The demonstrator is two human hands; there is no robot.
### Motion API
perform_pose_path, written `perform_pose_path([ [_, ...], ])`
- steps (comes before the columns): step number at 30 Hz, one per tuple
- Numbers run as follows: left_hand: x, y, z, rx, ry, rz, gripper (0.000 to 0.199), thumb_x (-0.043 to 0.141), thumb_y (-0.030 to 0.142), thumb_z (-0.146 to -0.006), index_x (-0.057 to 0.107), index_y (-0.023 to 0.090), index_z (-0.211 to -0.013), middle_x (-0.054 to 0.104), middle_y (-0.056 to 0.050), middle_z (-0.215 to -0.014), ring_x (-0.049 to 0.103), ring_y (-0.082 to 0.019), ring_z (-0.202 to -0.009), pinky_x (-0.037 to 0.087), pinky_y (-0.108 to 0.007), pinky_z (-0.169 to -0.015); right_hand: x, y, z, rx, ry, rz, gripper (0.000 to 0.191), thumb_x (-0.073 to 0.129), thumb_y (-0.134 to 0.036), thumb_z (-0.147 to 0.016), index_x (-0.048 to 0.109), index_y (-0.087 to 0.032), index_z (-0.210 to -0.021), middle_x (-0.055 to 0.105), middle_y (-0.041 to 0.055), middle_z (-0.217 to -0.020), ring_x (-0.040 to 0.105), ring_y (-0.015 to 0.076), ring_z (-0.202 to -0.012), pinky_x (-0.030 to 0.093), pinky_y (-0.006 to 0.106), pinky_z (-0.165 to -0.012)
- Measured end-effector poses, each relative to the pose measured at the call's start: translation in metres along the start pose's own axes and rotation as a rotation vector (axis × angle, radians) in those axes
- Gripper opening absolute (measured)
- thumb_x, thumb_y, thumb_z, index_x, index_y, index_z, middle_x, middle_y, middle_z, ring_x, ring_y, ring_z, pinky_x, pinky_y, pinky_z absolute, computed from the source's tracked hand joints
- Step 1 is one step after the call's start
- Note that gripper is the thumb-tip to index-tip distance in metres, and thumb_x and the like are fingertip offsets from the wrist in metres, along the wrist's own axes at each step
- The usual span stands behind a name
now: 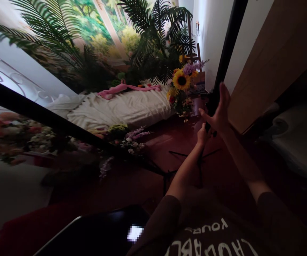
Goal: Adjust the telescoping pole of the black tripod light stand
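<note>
A black stand (228,46) with a long pole rises in front of me on the right, its tripod legs (178,153) spread on the floor. My left hand (202,135) is closed around the lower part of this pole. Just above it, my right hand (219,111) is against the pole's dark joint with fingers stretched upward and thumb apart. The joint's details are lost in shadow and partly covered by the hands.
Another black pole (62,122) slants across the left. Flowers (181,80) stand beside a white-draped platform (121,110) bearing a pink plush toy (116,89). Palm fronds (158,32) hang behind. A dark flat panel (100,231) is at lower left, a wooden panel (265,60) at right.
</note>
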State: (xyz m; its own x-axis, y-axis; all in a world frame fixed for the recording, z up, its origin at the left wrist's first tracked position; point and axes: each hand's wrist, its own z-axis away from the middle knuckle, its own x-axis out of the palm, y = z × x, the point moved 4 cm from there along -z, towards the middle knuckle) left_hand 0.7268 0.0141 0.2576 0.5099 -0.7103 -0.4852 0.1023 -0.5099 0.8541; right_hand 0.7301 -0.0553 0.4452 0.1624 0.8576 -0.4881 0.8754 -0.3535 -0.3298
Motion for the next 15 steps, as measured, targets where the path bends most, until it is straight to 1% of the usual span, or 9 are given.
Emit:
perform_pose_path([
  [1, 0.0, 0.0, 0.0, -0.002, 0.0, -0.004, 0.034, 0.055, 0.03, -0.091, 0.054, 0.015, -0.122, 0.073, -0.01, -0.088, 0.071, -0.021, -0.081, 0.047, -0.026, -0.072, 0.007, -0.003, -0.009, 0.021, -0.014, 0.01, 0.089, 0.068, -0.048, -0.084, 0.015, -0.028, -0.154, 0.017, 0.0147, -0.156, 0.028, 0.0393, -0.145, 0.038, 0.06, -0.111],
  [3, 0.0, 0.001, -0.001, -0.002, 0.002, -0.011, 0.036, 0.055, 0.03, -0.091, 0.053, 0.015, -0.123, 0.073, -0.011, -0.092, 0.071, -0.023, -0.084, 0.047, -0.026, -0.071, 0.022, -0.002, -0.02, 0.059, -0.049, 0.017, 0.082, 0.069, -0.041, -0.085, 0.022, -0.028, -0.151, 0.013, 0.015, -0.156, 0.027, 0.041, -0.145, 0.038, 0.061, -0.11],
  [6, -0.001, 0.002, -0.001, 0.002, 0.001, -0.001, 0.036, 0.055, 0.028, -0.091, 0.052, 0.016, -0.124, 0.073, -0.012, -0.094, 0.071, -0.024, -0.087, 0.047, -0.026, -0.071, 0.037, 0.01, -0.023, 0.069, -0.089, 0.022, 0.067, 0.063, -0.027, -0.088, 0.031, -0.029, -0.147, 0.014, 0.0136, -0.155, 0.031, 0.039, -0.143, 0.041, 0.059, -0.109],
  [8, -0.001, 0.003, -0.001, 0.001, 0.0, 0.016, 0.035, 0.054, 0.028, -0.091, 0.052, 0.017, -0.123, 0.073, -0.012, -0.094, 0.07, -0.023, -0.086, 0.046, -0.026, -0.071, 0.038, 0.016, -0.022, 0.062, -0.07, 0.042, 0.06, 0.057, -0.018, -0.088, 0.036, -0.03, -0.143, 0.017, 0.0125, -0.152, 0.034, 0.0362, -0.142, 0.042, 0.056, -0.109],
  [11, -0.002, 0.004, 0.001, 0.009, 0.0, 0.047, 0.032, 0.054, 0.028, -0.09, 0.051, 0.017, -0.12, 0.072, -0.01, -0.091, 0.069, -0.021, -0.081, 0.046, -0.026, -0.07, 0.035, 0.018, -0.021, 0.062, -0.02, 0.064, 0.056, 0.054, -0.008, -0.084, 0.044, -0.029, -0.135, 0.023, 0.0116, -0.146, 0.039, 0.0323, -0.137, 0.042, 0.053, -0.11],
  [15, -0.005, 0.005, 0.003, 0.035, 0.031, 0.08, 0.025, 0.055, 0.03, -0.089, 0.053, 0.019, -0.111, 0.07, -0.007, -0.088, 0.066, -0.019, -0.077, 0.045, -0.025, -0.07, 0.035, 0.016, -0.02, 0.083, -0.043, 0.037, 0.055, 0.054, -0.008, -0.083, 0.046, -0.028, -0.133, 0.026, 0.0109, -0.144, 0.042, 0.0307, -0.135, 0.045, 0.051, -0.108],
])
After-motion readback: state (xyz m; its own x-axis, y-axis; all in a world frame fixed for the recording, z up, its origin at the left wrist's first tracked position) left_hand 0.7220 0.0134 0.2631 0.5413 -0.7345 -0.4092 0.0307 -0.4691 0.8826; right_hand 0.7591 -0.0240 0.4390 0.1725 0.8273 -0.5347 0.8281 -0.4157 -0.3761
